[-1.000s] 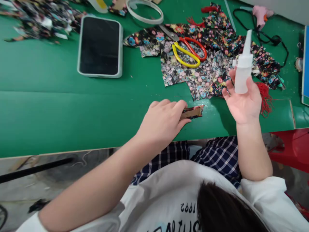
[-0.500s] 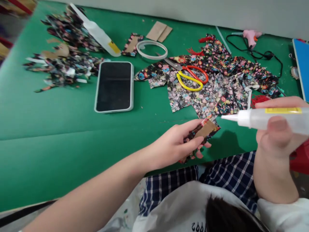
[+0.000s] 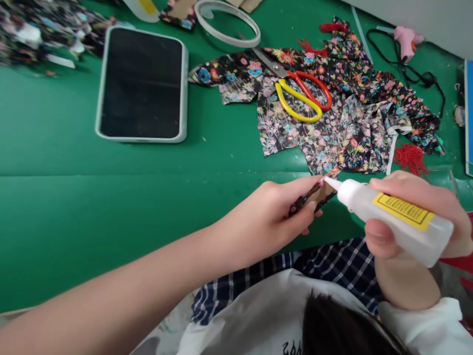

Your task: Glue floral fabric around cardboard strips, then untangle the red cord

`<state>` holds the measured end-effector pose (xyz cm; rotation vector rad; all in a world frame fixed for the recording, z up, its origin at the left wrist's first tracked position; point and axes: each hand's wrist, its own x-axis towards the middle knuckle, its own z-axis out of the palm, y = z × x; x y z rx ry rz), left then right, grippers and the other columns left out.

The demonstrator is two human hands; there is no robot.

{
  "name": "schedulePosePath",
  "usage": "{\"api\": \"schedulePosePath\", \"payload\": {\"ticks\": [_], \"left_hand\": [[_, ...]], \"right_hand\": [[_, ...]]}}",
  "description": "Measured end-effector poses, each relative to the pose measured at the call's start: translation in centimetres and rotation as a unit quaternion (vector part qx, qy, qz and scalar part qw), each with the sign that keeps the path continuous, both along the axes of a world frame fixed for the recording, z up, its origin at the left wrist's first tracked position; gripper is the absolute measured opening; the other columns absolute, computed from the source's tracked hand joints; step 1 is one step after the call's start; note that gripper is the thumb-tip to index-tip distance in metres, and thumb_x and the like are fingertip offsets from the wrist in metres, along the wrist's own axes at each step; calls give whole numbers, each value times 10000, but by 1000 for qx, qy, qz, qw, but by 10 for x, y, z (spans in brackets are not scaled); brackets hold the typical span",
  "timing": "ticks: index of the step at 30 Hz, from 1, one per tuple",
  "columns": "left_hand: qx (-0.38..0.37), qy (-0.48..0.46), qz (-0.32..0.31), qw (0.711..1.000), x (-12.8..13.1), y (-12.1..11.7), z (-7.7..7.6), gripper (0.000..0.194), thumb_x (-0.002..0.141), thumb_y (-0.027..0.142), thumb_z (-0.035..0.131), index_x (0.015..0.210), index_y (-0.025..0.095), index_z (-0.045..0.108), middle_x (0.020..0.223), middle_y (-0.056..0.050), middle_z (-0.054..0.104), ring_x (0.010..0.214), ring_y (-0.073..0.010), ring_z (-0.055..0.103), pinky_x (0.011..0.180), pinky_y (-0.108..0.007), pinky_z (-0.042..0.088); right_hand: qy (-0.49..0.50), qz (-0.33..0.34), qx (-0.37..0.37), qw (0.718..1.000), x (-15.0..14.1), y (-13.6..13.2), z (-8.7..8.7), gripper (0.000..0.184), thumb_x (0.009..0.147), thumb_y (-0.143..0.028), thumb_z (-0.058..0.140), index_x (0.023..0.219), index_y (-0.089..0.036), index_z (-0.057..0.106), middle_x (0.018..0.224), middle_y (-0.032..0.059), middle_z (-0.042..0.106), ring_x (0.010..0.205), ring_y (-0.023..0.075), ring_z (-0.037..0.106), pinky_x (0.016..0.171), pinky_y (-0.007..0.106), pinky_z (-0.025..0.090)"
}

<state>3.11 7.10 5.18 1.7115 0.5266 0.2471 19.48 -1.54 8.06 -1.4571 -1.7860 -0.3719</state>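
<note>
My left hand [image 3: 273, 217] grips a small cardboard piece wrapped in floral fabric [image 3: 325, 194], its brown card side facing up. Closed round a translucent glue bottle [image 3: 399, 217] with a yellow label is my right hand [image 3: 424, 212]. The bottle is tipped, and its white nozzle points left and touches or nearly touches the fabric edge at the far end of the piece. Behind both hands lies black floral fabric [image 3: 325, 138], with scissors [image 3: 299, 96] with one red and one yellow handle resting on it.
A dark-screened device in a pale case [image 3: 144, 84] lies left of the fabric. A tape roll [image 3: 227, 24], fabric scraps [image 3: 48, 34] and a second bottle [image 3: 142, 9] are at the back. A pink glue gun [image 3: 405, 42] with its black cord and a red tassel [image 3: 410, 158] are at right.
My left hand has lifted the fabric-covered card from the table. The glue bottle, earlier upright in my open right palm, is now gripped, tipped over, with its nozzle at the card's edge.
</note>
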Motion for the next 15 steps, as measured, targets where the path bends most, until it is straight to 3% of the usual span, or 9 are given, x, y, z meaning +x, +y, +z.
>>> {"api": "schedulePosePath", "payload": {"ticks": [3,7,13,15], "left_hand": [[-12,14,7,1000,1,-1,4,143,881,187,444,951,163,567,679,58,574,492,-28,479,419,-109,314],[-30,20,11,999,1,-2,6,125,884,194,447,935,165,557,709,49,595,491,-27,483,421,-109,324],[-60,7,18,998,1,-2,3,127,879,201,454,940,166,559,718,44,611,518,-35,530,472,-106,397],[-92,-1,6,996,0,0,0,142,875,229,465,955,167,565,740,29,630,520,-47,547,469,-117,421]], "right_hand": [[-10,-1,64,998,-2,-1,-4,207,822,-353,583,914,-170,614,616,-13,619,525,119,561,482,282,490],[-3,3,38,999,-3,-1,-9,259,857,-364,522,954,-138,602,650,8,613,593,139,586,543,309,520],[1,21,79,997,-3,-3,-10,419,747,-501,653,961,-142,613,622,-10,616,539,125,560,505,299,510],[19,11,36,999,2,-12,-4,414,740,-495,664,1012,-190,600,655,-13,629,582,133,589,543,297,525]]}}
